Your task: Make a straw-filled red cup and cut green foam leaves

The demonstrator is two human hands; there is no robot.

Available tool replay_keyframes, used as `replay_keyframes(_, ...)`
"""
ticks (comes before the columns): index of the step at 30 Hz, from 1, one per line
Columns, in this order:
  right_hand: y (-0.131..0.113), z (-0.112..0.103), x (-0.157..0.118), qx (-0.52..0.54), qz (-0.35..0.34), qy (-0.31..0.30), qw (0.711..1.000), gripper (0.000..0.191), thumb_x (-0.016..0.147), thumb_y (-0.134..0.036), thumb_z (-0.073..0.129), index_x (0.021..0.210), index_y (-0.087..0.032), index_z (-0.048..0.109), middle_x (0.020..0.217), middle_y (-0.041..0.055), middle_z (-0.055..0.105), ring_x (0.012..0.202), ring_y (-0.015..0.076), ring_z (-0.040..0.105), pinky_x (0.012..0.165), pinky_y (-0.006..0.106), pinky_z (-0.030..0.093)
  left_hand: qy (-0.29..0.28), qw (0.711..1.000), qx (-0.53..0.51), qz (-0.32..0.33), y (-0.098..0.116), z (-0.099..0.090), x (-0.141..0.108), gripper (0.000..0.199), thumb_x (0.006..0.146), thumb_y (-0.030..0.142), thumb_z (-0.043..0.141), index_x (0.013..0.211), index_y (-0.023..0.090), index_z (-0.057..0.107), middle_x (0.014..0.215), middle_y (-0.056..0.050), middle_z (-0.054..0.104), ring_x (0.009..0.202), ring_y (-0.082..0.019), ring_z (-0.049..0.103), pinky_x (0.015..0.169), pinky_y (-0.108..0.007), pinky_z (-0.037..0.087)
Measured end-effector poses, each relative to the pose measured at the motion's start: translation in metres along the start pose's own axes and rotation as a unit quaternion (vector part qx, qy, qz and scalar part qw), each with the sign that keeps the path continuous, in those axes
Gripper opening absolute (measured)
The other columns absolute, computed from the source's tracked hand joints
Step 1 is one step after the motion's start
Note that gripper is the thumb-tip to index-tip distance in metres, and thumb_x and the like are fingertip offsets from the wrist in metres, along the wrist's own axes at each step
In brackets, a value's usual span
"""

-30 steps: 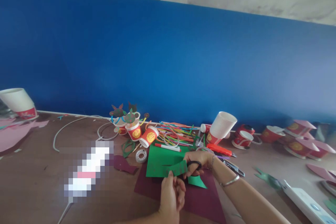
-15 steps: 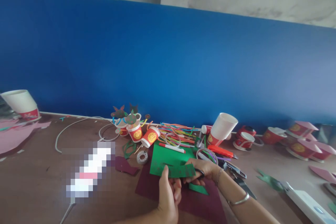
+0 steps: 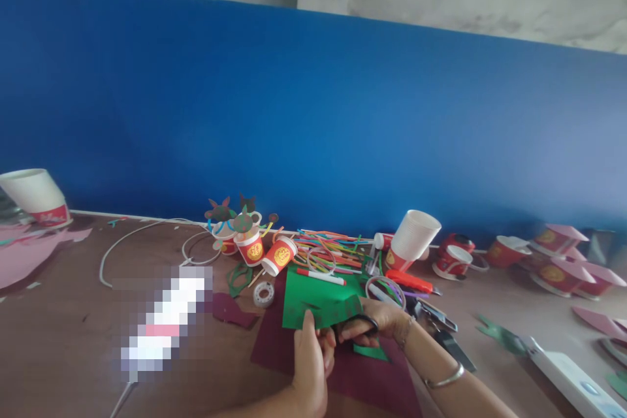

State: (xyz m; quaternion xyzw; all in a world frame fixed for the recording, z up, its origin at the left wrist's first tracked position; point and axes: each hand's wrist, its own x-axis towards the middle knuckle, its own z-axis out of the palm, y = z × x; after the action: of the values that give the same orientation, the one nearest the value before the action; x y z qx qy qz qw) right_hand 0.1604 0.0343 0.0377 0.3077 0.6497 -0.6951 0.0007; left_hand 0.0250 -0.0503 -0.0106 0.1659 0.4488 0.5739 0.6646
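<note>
My left hand [image 3: 311,362] pinches the lower edge of a green paper sheet [image 3: 306,294], thumb on top and fingers curled below. My right hand [image 3: 379,320] is closed round black-handled scissors [image 3: 365,321] at the sheet's right edge; their blades are mostly hidden by paper and fingers. A cut green piece [image 3: 372,351] lies under my right hand on maroon paper [image 3: 362,382]. A red-capped white marker [image 3: 323,276] is near the sheet's top edge.
Red paper cups [image 3: 279,255], a tape roll [image 3: 263,294] and coloured sticks [image 3: 328,251] lie behind. Stacked white cups [image 3: 414,238] and an orange cutter [image 3: 410,281] stand or lie right. Further right is a white power strip [image 3: 578,379]; a blue panel [image 3: 313,117] rises behind.
The right part of the green sheet has lifted and curled above the scissors. My right hand has shifted slightly, and the camera view has moved a little.
</note>
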Motion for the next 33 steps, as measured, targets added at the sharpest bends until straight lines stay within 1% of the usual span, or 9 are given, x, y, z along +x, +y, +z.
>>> replay_keyframes(4, 0.004, 0.009, 0.0, 0.031, -0.006, 0.016, 0.999, 0.031, 0.069, -0.039, 0.069, 0.07, -0.009, 0.062, 0.044, -0.005, 0.053, 0.03, 0.0026, 0.043, 0.028, 0.014, 0.022, -0.001, 1.0, -0.01, 0.016, 0.003, 0.002, -0.003, 0.062, 0.068, 0.075, 0.035, 0.043, 0.018, 0.041, 0.028, 0.007, 0.023, 0.024, -0.003, 0.014, 0.032, -0.021, 0.008)
replay_keyframes(7, 0.002, 0.019, -0.001, 0.041, -0.016, 0.037, 0.998, 0.031, 0.073, -0.038, 0.066, 0.067, -0.008, 0.062, 0.047, -0.0033, 0.056, 0.031, 0.0018, 0.043, 0.03, 0.013, 0.023, 0.007, 1.0, -0.012, 0.01, 0.003, 0.003, -0.003, 0.062, 0.066, 0.076, 0.037, 0.043, 0.019, 0.039, 0.028, 0.007, 0.023, 0.024, -0.003, 0.016, 0.032, -0.02, 0.01)
replay_keyframes(10, -0.005, 0.028, -0.003, 0.04, -0.013, 0.064, 0.997, 0.03, 0.074, -0.036, 0.064, 0.062, -0.008, 0.061, 0.045, -0.003, 0.055, 0.029, 0.0017, 0.041, 0.03, 0.013, 0.023, 0.025, 0.999, -0.037, 0.005, 0.003, 0.004, -0.002, 0.058, 0.065, 0.074, 0.043, 0.046, 0.019, 0.04, 0.031, 0.007, 0.027, 0.026, -0.004, 0.023, 0.032, -0.02, 0.016)
replay_keyframes(13, -0.013, 0.033, -0.004, 0.037, 0.004, 0.092, 0.995, 0.028, 0.075, -0.033, 0.063, 0.06, -0.009, 0.061, 0.043, -0.003, 0.055, 0.029, 0.0024, 0.043, 0.031, 0.013, 0.025, 0.039, 0.997, -0.066, 0.008, 0.006, 0.005, -0.004, 0.05, 0.064, 0.067, 0.053, 0.054, 0.019, 0.046, 0.037, 0.006, 0.035, 0.031, -0.007, 0.034, 0.034, -0.019, 0.022)
replay_keyframes(17, -0.017, 0.034, -0.006, 0.041, 0.02, 0.082, 0.996, 0.034, 0.076, -0.035, 0.06, 0.053, -0.009, 0.059, 0.041, -0.0022, 0.054, 0.03, 0.0034, 0.045, 0.03, 0.014, 0.021, 0.039, 0.997, -0.071, -0.001, 0.011, 0.006, -0.009, 0.042, 0.065, 0.06, 0.059, 0.065, 0.018, 0.055, 0.043, 0.003, 0.045, 0.037, -0.01, 0.044, 0.037, -0.021, 0.027)
replay_keyframes(20, -0.014, 0.034, -0.006, 0.064, 0.039, 0.093, 0.993, 0.031, 0.074, -0.038, 0.06, 0.062, -0.009, 0.063, 0.041, -0.0027, 0.054, 0.03, 0.004, 0.044, 0.029, 0.016, 0.018, 0.042, 0.997, -0.063, -0.01, 0.014, 0.006, -0.012, 0.042, 0.066, 0.058, 0.059, 0.073, 0.017, 0.059, 0.049, 0.0, 0.054, 0.043, -0.014, 0.05, 0.042, -0.023, 0.033)
replay_keyframes(23, -0.008, 0.037, -0.004, 0.084, 0.043, 0.112, 0.989, 0.031, 0.075, -0.039, 0.058, 0.071, -0.009, 0.065, 0.04, -0.0037, 0.052, 0.03, 0.003, 0.04, 0.03, 0.016, 0.015, 0.044, 0.997, -0.057, -0.011, 0.016, 0.004, -0.014, 0.042, 0.068, 0.057, 0.058, 0.079, 0.016, 0.061, 0.057, -0.003, 0.061, 0.049, -0.016, 0.055, 0.047, -0.025, 0.037)
replay_keyframes(28, -0.002, 0.044, -0.001, 0.089, 0.018, 0.144, 0.985, 0.032, 0.073, -0.04, 0.06, 0.064, -0.009, 0.062, 0.038, -0.0044, 0.049, 0.029, 0.0032, 0.037, 0.031, 0.018, 0.016, 0.044, 0.997, -0.059, -0.016, 0.018, 0.003, -0.015, 0.043, 0.071, 0.055, 0.056, 0.083, 0.015, 0.063, 0.064, -0.006, 0.065, 0.058, -0.019, 0.061, 0.056, -0.028, 0.042)
replay_keyframes(33, -0.003, 0.049, 0.0, 0.059, -0.003, 0.146, 0.987, 0.042, 0.075, -0.043, 0.058, 0.051, -0.01, 0.058, 0.033, -0.0047, 0.044, 0.027, 0.0023, 0.032, 0.03, 0.019, 0.014, 0.045, 0.997, -0.069, -0.013, 0.021, 0.005, -0.018, 0.042, 0.07, 0.054, 0.056, 0.085, 0.016, 0.064, 0.065, -0.006, 0.066, 0.06, -0.021, 0.062, 0.058, -0.03, 0.043)
